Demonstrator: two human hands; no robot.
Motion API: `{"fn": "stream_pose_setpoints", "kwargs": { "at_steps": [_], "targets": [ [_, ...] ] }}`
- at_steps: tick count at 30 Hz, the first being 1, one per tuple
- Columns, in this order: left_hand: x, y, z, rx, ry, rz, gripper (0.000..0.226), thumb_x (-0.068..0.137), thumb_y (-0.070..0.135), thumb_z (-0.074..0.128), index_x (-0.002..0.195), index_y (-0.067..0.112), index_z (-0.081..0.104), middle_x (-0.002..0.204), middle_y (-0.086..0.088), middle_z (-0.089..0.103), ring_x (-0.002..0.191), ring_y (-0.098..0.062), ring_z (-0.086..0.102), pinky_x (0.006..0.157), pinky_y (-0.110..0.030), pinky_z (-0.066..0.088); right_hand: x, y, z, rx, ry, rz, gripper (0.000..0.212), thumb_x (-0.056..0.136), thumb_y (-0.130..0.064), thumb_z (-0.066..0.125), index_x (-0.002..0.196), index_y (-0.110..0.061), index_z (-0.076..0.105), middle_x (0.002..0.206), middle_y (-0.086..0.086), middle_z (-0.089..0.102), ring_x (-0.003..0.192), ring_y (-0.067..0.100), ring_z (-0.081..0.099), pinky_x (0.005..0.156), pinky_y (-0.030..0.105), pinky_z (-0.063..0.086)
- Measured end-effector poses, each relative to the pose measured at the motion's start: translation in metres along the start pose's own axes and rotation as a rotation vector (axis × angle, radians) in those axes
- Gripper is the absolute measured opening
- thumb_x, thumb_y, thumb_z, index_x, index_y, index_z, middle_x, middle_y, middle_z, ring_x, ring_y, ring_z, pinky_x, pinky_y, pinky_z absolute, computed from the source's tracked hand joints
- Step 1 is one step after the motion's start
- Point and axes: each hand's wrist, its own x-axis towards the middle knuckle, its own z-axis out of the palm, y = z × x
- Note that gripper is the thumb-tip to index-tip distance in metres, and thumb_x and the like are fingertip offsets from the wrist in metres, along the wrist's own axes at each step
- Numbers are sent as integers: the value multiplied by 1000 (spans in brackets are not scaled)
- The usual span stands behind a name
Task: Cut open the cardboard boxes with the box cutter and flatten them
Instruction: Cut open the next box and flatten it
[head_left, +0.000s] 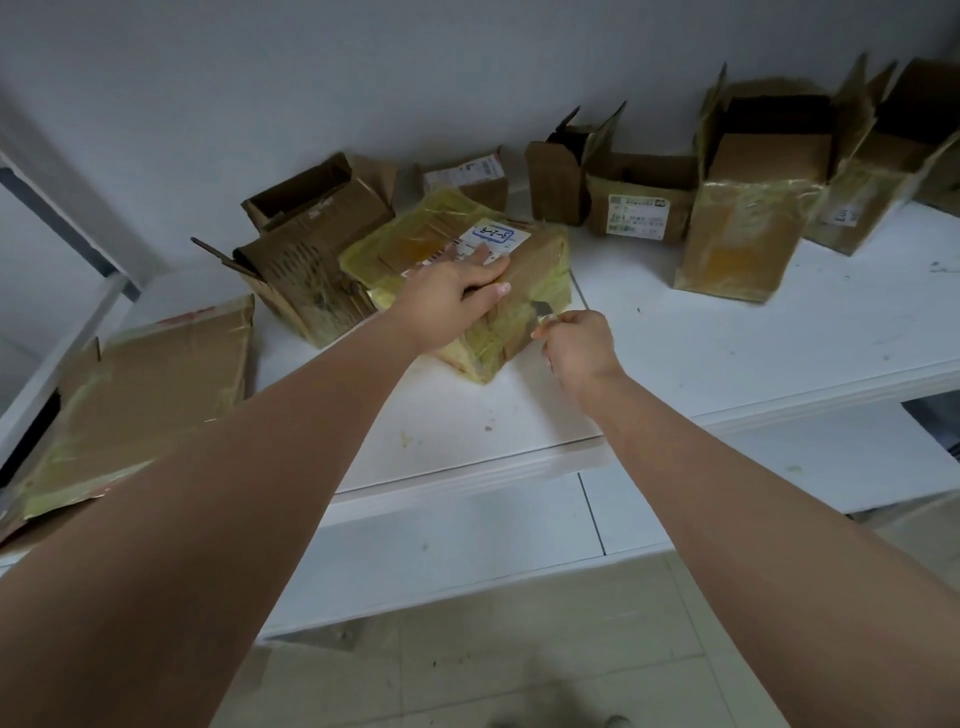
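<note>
box (524, 291): brown w/ yellow tape | label (493, 236): white, blue outline | shelf (727, 338): white

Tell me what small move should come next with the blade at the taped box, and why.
Probably draw the box cutter along the tape on the box's near side. The right hand already holds the blade against the yellow-taped box, which still looks sealed, and the left hand presses on its top to steady it, thumb just above the blade, so cut away from it.
</note>
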Motion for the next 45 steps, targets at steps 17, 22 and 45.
{"fn": "stream_pose_setpoints", "kwargs": {
  "at_steps": [17,22,45],
  "targets": [
    [2,-3,-4,49,-85,25,57,94,46,53,146,32,35,157,3,22,147,-24,7,119,-47,9,-80,-14,4,-191,-326,46,10,90,-9,51,86,-4,59,47,2,40,29,7,27,33,15,20],
    [4,-4,-10,38,-147,60,54,95,35,55,146,30,36,157,1,24,147,-23,14,120,-39,13,-74,-6,-13,-221,-111,29,18,85,-10,58,96,2,65,49,3,49,35,11,35,34,16,25],
    [-19,24,0,-31,0,-61,36,90,23,65,124,22,54,139,4,46,122,-14,45,104,-28,35,1,13,-106,-745,37,-463,27,100,-39,36,103,-25,59,95,2,64,88,29,56,70,33,43]
  ]
}}
